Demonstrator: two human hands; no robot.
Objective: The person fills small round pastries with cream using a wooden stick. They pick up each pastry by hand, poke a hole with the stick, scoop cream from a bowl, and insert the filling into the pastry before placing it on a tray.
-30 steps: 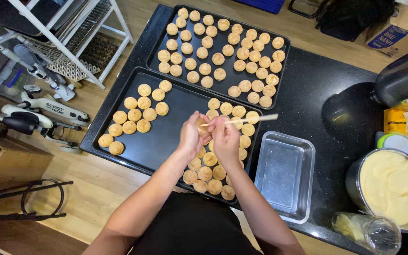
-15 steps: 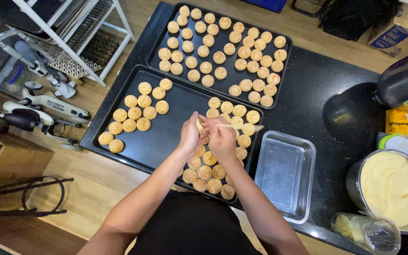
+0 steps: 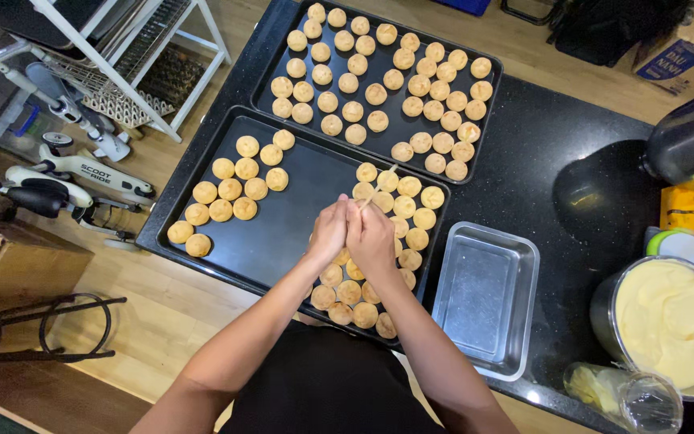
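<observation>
A small round pastry puff (image 3: pixel 347 235) is held between both hands over the near baking tray (image 3: pixel 299 213), and a thin wooden skewer (image 3: pixel 379 187) is pushed into it. By judgement, the step is done well if the puff is steadied lightly so the shell is not crushed, and the skewer is driven in at one spot only, straight and shallow, so that a neat hole is left.

The left hand (image 3: pixel 329 231) is closed around the puff, which is mostly hidden by the fingers. The right hand (image 3: pixel 369 237) is curled shut, pressed against the left, and the skewer is pinched in it with the tip slanting up and away over the baked puffs (image 3: pixel 411 210) on the tray's right side. More puffs (image 3: pixel 230 193) are grouped at the tray's left end. An empty metal pan (image 3: pixel 485 297) stands just beside the tray on the black tabletop (image 3: pixel 572 201), and a pot of yellow cream (image 3: pixel 668 321) stands farther right.
</observation>
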